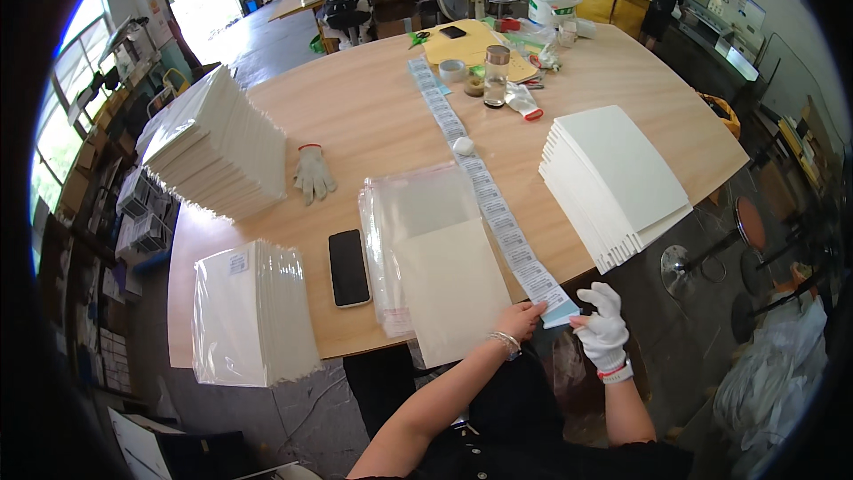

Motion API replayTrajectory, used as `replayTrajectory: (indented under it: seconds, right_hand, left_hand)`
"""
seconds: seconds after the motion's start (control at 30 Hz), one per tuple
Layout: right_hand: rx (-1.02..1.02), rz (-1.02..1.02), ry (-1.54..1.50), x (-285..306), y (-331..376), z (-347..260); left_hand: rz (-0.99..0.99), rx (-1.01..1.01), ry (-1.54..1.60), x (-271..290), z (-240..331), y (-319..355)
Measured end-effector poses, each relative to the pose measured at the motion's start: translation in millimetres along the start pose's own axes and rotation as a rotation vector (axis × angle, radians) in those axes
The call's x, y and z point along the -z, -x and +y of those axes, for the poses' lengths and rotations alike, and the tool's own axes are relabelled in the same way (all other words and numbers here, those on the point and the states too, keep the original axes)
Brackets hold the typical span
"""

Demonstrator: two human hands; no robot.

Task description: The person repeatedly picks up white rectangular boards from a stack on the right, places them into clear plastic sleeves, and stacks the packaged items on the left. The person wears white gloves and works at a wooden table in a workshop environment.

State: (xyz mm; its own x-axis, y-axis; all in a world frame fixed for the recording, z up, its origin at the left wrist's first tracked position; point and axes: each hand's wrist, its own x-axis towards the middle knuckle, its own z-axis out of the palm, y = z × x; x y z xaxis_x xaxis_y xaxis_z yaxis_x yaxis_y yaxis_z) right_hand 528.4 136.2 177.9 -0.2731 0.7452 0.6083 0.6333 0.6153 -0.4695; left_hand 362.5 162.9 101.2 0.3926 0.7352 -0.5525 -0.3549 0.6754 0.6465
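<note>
A long strip of printed labels (498,218) on pale blue backing runs from the far side of the table to its front edge. My bare left hand (522,320), with bracelets at the wrist, pinches the strip near its close end. Just right of that end is my right hand (604,333) in a white glove, bare fingertips together; whatever they hold is too small to make out. A cream board (453,289) lies left of the strip, partly over clear plastic bags (382,240). A white round object (464,146) sits on the strip.
Wrapped stacks stand at left, one tall (218,147), one low (253,316). Near them lie a black phone (348,267) and a glove (313,174). White boards (617,178) are stacked at right. Tape (453,70) and a bottle (496,80) stand farther back. People sit beyond.
</note>
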Motion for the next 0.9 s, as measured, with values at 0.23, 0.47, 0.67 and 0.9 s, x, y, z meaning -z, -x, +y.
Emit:
replayTrajectory:
  seconds: [0.23,0.47,0.67,0.9]
  right_hand:
    - [-0.346,-0.206,-0.299,-78.0,-85.0,-3.2]
    - [-0.578,-0.423,-0.352,-165.7,-140.8,7.8]
    - [-0.425,-0.416,-0.182,-202.2,-136.9,25.2]
    - [-0.421,-0.371,0.279,-175.0,-151.8,-2.5]
  left_hand:
    - [0.174,-0.589,-0.485,26.0,-27.2,38.0]
    - [0.844,-0.893,-0.433,119.4,-57.0,137.1]
    - [0.718,-0.487,0.231,131.1,-79.1,139.2]
    - [0.463,-0.356,0.313,126.1,-76.6,130.9]
